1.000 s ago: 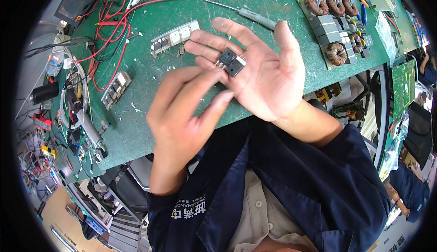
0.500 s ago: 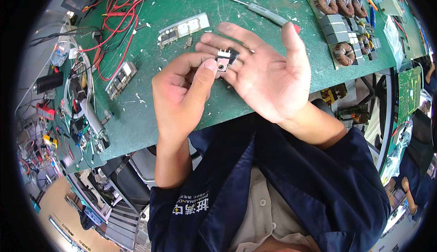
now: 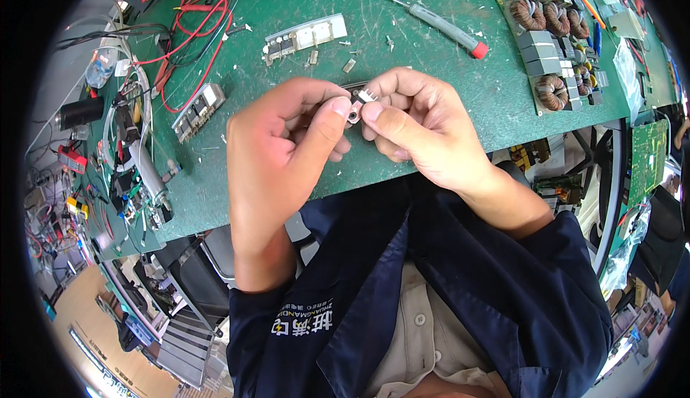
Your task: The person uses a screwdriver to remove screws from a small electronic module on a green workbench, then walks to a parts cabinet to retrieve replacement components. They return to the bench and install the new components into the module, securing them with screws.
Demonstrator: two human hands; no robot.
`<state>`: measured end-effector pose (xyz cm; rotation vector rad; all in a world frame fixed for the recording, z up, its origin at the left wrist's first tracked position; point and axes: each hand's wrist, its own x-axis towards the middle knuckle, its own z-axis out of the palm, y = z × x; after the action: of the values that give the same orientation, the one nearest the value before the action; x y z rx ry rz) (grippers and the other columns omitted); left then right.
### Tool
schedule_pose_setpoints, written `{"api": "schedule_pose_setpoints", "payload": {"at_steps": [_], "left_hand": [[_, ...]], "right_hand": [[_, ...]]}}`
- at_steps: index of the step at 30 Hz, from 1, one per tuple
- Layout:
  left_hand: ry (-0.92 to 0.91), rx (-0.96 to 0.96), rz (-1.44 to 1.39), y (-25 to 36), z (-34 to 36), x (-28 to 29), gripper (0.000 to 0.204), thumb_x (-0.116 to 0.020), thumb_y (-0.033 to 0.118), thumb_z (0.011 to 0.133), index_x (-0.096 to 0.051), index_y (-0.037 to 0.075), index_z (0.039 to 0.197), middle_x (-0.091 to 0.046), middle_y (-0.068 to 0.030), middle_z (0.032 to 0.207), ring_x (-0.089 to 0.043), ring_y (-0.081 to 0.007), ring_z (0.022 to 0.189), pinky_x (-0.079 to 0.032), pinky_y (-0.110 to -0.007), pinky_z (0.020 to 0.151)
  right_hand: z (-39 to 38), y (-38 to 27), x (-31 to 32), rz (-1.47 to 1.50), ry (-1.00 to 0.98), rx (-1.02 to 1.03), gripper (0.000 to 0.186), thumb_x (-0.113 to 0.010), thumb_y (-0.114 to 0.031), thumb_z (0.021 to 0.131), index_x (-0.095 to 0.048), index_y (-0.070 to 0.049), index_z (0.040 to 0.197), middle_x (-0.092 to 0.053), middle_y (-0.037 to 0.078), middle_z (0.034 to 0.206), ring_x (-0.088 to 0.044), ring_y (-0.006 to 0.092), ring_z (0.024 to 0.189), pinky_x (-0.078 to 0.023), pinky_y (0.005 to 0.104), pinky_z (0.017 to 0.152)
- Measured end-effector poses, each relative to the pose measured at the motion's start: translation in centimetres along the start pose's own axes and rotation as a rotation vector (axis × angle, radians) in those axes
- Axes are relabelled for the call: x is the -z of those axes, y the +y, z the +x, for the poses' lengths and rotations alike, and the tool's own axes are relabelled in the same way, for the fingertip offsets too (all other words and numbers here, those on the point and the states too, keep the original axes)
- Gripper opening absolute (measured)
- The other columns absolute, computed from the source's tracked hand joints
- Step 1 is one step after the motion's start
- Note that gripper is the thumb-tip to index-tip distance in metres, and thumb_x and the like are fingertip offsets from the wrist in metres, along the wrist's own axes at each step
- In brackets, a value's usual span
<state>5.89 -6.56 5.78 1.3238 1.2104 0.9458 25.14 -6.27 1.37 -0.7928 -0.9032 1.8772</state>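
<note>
My left hand pinches a small transistor-like part between thumb and forefinger. The part has a pale pinkish plate with a round dark hole, a black portion and several short metal pins. Across from it, my right hand is closed, its thumb and forefinger gripping the part at the pin side. Both hands meet just above the table's front area, and the fingers cover much of the part. Beyond them lie two small metallic pieces, one of them a flat rectangular bit.
A metal strip with white pads and black components lies beyond my hands; a similar strip is at left. A screwdriver rests at the back. Right stands a circuit board with copper coils. Red cables tangle at the back left.
My right hand, previously spread palm up beside the part, has closed and now grips it together with my left hand. The part has turned. The whole view has shifted slightly.
</note>
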Motion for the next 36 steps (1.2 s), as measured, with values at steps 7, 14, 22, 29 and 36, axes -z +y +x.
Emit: {"api": "schedule_pose_setpoints", "payload": {"at_steps": [7, 14, 22, 29, 36], "left_hand": [[-0.004, -0.182, 0.054, -2.2, -0.8, -0.8, 0.029, -0.08, -0.004, 0.085, -0.07, -0.004, 0.112, -0.072, -0.0073, 0.097, -0.069, -0.0098, 0.084, -0.054, -0.023, 0.069], [0.034, -0.135, -0.072, -3.9, -1.9, -0.3, 0.032, -0.078, -0.005, 0.086, -0.072, -0.002, 0.118, -0.073, -0.012, 0.106, -0.071, -0.0154, 0.088, -0.059, -0.028, 0.078], [0.025, -0.381, 0.132, -4.1, -1.5, -0.7, 0.034, -0.08, -0.005, 0.08, -0.076, 0.0, 0.113, -0.074, -0.0132, 0.101, -0.071, -0.0185, 0.084, -0.056, -0.029, 0.071], [0.012, -0.521, 0.363, -3.0, -1.8, -0.8, 0.035, -0.08, -0.008, 0.076, -0.077, 0.0, 0.11, -0.074, -0.0135, 0.096, -0.071, -0.0227, 0.081, -0.057, -0.031, 0.07], [0.0, -0.504, 0.36, -3.0, -1.8, -1.2, 0.037, -0.08, -0.01, 0.074, -0.076, -0.001, 0.11, -0.074, -0.0135, 0.097, -0.072, -0.0232, 0.082, -0.058, -0.031, 0.072]], "right_hand": [[0.0, 0.5, 0.7, -0.073, -0.08, 0.07, 0.019, -0.068, -0.015, 0.1, -0.065, 0.002, 0.107, -0.065, 0.001, 0.081, -0.057, 0.0066, 0.069, -0.045, 0.0231, 0.061], [-0.8, -1.6, 2.1, -0.354, 0.026, 0.062, 0.024, -0.071, -0.011, 0.096, -0.065, 0.003, 0.114, -0.066, 0.002, 0.089, -0.056, 0.0057, 0.079, -0.044, 0.0218, 0.069], [-1.0, 0.9, 1.3, -0.134, -0.117, 0.024, 0.007, -0.069, -0.006, 0.094, -0.065, 0.001, 0.094, -0.063, -0.002, 0.078, -0.054, 0.0032, 0.071, -0.041, 0.022, 0.062], [-1.2, 1.6, 0.9, -0.145, -0.085, 0.09, 0.004, -0.066, -0.002, 0.091, -0.066, 0.002, 0.093, -0.063, -0.001, 0.075, -0.055, 0.0038, 0.068, -0.042, 0.0224, 0.061], [-1.4, 1.3, 0.9, -0.18, -0.018, 0.081, 0.007, -0.066, -0.004, 0.091, -0.068, 0.002, 0.087, -0.065, 0.0, 0.073, -0.057, 0.0046, 0.067, -0.044, 0.0228, 0.061]]}}
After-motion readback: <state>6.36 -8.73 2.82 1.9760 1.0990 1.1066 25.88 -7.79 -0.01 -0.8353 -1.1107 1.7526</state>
